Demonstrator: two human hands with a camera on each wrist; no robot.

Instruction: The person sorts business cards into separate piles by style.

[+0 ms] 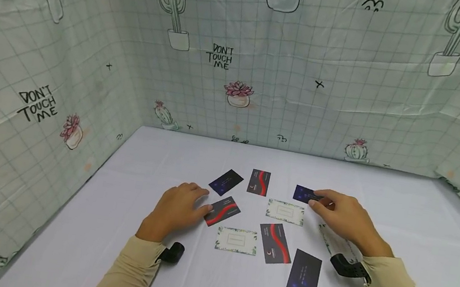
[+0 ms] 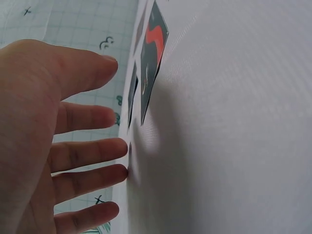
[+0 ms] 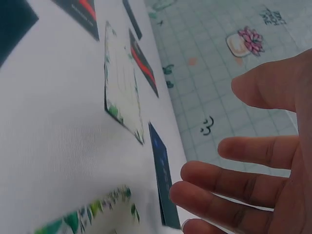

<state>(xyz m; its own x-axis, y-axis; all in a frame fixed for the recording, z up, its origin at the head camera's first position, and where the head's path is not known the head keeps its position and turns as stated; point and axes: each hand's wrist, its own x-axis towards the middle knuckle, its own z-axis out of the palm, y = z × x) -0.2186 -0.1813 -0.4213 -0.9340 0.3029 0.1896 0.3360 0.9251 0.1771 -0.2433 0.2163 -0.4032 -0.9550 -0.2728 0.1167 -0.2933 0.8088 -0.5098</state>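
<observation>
My left hand (image 1: 177, 210) hovers low beside a dark grey card with a red wavy stripe (image 1: 223, 212). In the left wrist view its fingers are spread and hold nothing, and the thumb is apart from that card. A dark blue card (image 1: 225, 182) lies just beyond. My right hand (image 1: 347, 219) is over the right end of another dark blue card (image 1: 304, 194). The right wrist view shows its thumb well away from the loosely bent fingers, whose tips are close to the blue card (image 3: 165, 180); whether they touch it I cannot tell. Under the right wrist lies a partly hidden white card with leafy edging (image 1: 334, 241).
Between the hands lie two white leaf-bordered cards (image 1: 285, 212), two more grey cards with red stripes (image 1: 258, 182) and a third blue card (image 1: 303, 276) nearest me. All lie flat on a white-covered table (image 1: 103, 244). A patterned cloth (image 1: 290, 108) hangs behind and on both sides.
</observation>
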